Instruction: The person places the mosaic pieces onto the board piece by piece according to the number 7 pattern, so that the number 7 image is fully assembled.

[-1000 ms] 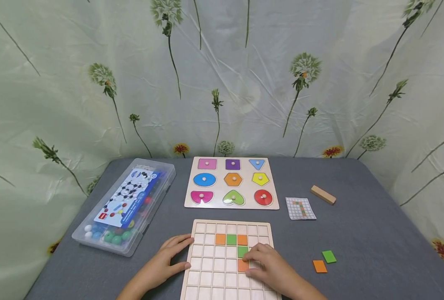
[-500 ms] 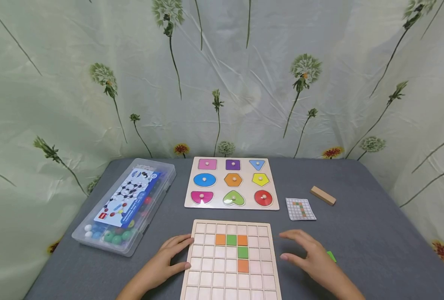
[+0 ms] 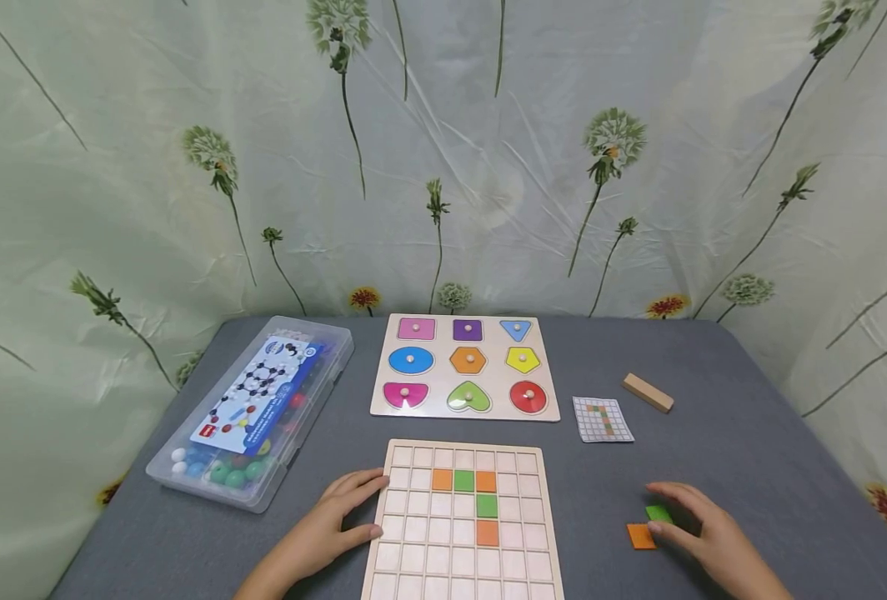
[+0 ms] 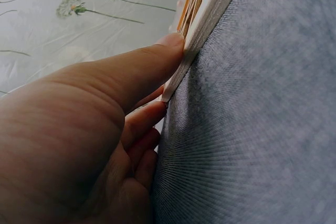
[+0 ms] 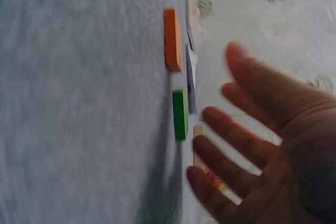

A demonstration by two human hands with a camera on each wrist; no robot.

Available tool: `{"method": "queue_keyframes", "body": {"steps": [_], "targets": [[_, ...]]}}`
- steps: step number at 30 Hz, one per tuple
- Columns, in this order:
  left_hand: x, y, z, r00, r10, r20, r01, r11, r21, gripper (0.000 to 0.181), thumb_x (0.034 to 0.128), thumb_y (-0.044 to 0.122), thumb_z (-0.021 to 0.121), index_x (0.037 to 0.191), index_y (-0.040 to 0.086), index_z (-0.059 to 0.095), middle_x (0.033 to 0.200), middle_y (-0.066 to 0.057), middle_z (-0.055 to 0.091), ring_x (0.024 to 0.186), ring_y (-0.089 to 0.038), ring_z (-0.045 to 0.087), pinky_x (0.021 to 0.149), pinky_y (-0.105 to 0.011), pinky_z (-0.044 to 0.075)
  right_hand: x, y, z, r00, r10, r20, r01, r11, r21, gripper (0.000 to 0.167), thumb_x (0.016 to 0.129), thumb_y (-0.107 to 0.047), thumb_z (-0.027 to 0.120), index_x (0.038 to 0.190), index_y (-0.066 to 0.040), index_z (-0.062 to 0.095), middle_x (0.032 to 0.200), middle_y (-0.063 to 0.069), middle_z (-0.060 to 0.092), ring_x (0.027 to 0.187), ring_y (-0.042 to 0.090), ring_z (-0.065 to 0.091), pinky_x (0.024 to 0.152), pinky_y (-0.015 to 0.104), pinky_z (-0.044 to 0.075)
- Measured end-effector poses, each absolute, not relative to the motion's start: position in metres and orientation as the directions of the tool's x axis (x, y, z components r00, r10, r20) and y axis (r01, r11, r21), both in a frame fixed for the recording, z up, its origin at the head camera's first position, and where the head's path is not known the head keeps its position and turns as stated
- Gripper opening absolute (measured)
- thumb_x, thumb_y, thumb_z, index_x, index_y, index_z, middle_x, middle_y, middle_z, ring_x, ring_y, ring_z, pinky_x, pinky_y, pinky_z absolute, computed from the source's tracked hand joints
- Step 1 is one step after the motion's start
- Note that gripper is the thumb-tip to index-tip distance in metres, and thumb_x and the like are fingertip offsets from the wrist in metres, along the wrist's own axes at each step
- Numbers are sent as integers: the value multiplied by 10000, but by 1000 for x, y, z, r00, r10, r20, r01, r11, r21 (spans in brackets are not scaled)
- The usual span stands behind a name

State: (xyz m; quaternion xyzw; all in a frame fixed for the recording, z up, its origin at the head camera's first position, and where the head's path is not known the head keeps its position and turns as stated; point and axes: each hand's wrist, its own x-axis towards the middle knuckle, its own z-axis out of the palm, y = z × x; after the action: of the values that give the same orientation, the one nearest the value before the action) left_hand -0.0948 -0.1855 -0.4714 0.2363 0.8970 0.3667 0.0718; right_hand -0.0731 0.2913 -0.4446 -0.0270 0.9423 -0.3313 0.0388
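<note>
My left hand rests against the left edge of a wooden grid board; its thumb and fingertips touch the rim, as the left wrist view also shows. Orange and green square tiles fill several cells, among them a green tile above an orange tile. Right of the board, a loose green tile and a loose orange tile lie on the cloth. My right hand hovers over the green one, thumb and fingers spread. In the right wrist view the fingers stand apart from both tiles.
A pattern card and a small wooden block lie at the right. Behind the board sits a knobbed shape puzzle. A clear plastic box of colored balls stands at the left. A flowered curtain hangs behind.
My right hand has left the orange tile on the board and moved right to the loose tiles, its fingers parting. The left hand stays at the board's edge.
</note>
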Motion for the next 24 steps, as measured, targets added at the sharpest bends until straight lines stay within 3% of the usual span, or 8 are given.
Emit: {"method": "queue_keyframes", "body": {"steps": [3,9,16,24], "targets": [[-95,-186,-472,-878,477,49,376,622,687,611,820,447,590,1345,170,442,1359,-17,381,1236,-282,285,894,-533,322,-74,299,-449,-990,-54,-131,39,789,-613,480,739,-270,723,1141,-51,578,1099,74,566,969,231,531,758,351,460],[-95,-186,-472,-878,478,40,369,620,692,615,818,453,590,1346,174,441,1361,-20,379,1237,-288,282,896,-538,318,-75,304,-452,-983,-82,-162,37,783,-621,466,726,-197,736,1128,-25,575,1062,68,566,805,87,521,654,246,448],[-94,-186,-472,-879,476,36,363,618,698,614,818,451,590,1345,174,442,1360,-23,379,1237,-293,281,896,-543,315,-76,301,-452,-981,-48,-186,67,819,-570,346,711,-155,745,1007,-29,617,940,26,559,736,83,492,621,237,439],[-94,-186,-472,-876,480,54,381,619,686,607,823,442,590,1343,166,444,1356,-25,385,1233,-291,288,890,-538,323,-79,286,-438,-994,-105,-16,-77,820,-567,298,734,-174,733,1000,-101,620,917,-9,547,801,116,545,649,253,464]]}}
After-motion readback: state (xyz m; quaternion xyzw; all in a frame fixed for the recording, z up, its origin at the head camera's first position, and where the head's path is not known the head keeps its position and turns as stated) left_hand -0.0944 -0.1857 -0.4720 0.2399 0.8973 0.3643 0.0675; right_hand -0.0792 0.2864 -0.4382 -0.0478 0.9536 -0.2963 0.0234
